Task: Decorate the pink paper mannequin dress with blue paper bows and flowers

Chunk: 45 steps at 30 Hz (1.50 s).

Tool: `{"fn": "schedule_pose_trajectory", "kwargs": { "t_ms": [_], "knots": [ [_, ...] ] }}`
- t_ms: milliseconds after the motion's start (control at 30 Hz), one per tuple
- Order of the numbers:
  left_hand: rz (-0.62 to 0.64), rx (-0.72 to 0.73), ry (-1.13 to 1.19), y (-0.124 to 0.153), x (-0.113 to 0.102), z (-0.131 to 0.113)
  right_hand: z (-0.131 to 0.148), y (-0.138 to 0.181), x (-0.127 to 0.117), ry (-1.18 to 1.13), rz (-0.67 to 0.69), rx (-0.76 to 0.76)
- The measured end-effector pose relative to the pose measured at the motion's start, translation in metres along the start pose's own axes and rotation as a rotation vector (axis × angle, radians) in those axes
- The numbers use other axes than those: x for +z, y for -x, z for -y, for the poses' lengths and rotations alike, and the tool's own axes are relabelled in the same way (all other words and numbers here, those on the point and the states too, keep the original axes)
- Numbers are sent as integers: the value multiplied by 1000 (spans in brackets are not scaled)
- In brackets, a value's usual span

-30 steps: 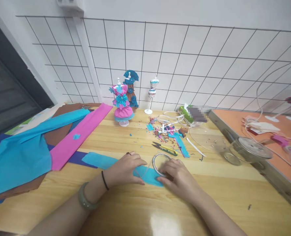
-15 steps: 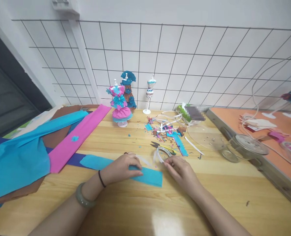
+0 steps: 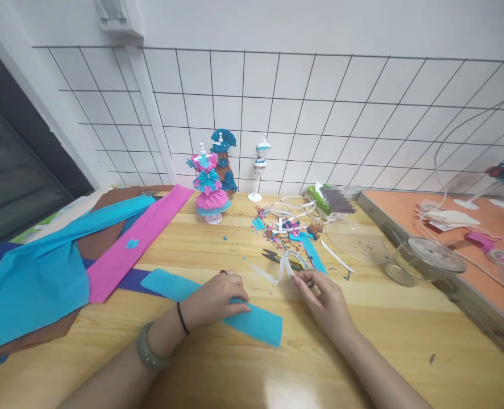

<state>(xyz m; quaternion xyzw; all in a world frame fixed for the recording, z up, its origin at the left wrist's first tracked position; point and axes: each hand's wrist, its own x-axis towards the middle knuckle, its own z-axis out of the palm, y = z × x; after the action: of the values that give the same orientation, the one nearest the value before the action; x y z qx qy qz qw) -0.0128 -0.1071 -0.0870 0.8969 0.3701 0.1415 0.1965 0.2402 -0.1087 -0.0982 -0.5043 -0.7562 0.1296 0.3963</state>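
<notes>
My left hand [image 3: 217, 300], with a hair tie and a bangle at its wrist, is closed on a blue crepe paper strip [image 3: 260, 325] that lies across the wooden table. The strip's right end sticks out past my fingertips, and its left end reaches toward the larger sheets. To the right, my right hand [image 3: 326, 301] pinches a curled white tape strip [image 3: 286, 266] between thumb and forefinger. Its loose tail trails left over the table. Just behind the curl lies a pair of scissors [image 3: 273, 257], partly covered by it.
Small dress forms in paper gowns [image 3: 211, 182] and a barer white form [image 3: 260, 165] stand at the back. Paper scraps [image 3: 286, 227] litter the middle. Folded crepe sheets [image 3: 38, 284] fill the left; a clear round container [image 3: 430, 255] sits right, beside an orange surface [image 3: 482, 250].
The right hand has moved slightly right with the white tape strip, whose tail now shows more. The blue paper's right end has tilted lower under the left hand. The view has shifted a little.
</notes>
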Motion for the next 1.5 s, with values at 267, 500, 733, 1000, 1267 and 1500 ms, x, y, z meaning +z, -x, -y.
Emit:
{"fn": "schedule_pose_trajectory", "kwargs": {
  "t_ms": [267,500,733,1000,1267,1500],
  "knots": [
    [-17,96,114,-1,1,-6,3,0,1,31,79,-24],
    [-176,11,165,0,-9,-4,4,4,7,75,247,-50],
    [-130,-20,79,0,-9,1,4,1,7,180,334,74],
    [90,43,20,4,-7,0,0,5,8,229,139,-4],
    [104,59,152,2,-5,-4,23,14,17,-15,285,-304],
    [79,-8,257,4,-8,-10,30,20,14,-319,423,-88]
  ]
}}
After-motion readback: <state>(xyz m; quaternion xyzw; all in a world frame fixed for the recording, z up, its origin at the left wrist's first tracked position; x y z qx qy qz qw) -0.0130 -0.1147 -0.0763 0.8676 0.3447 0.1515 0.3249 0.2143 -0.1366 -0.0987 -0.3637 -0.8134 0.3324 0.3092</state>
